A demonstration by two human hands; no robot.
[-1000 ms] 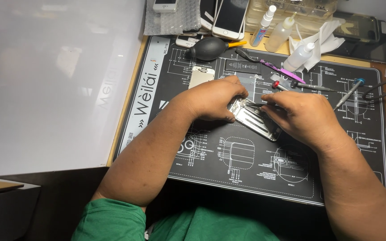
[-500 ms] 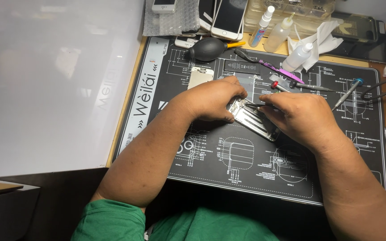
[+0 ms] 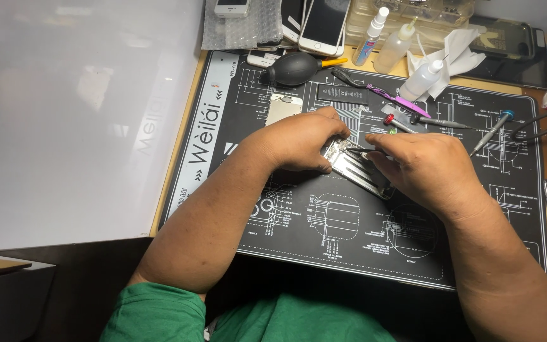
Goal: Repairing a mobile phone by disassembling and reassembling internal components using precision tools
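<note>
Fingers (image 3: 330,136) of left hand (image 3: 299,139) still pinning opened phone (image 3: 356,168); right hand (image 3: 422,168) keeps thin tool gripped, barely shifted.

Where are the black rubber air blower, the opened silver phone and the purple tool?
black rubber air blower (image 3: 294,68), head view, on its round bulb.
opened silver phone (image 3: 357,170), head view, on its bare metal frame.
purple tool (image 3: 397,100), head view, on its flat handle.
</note>
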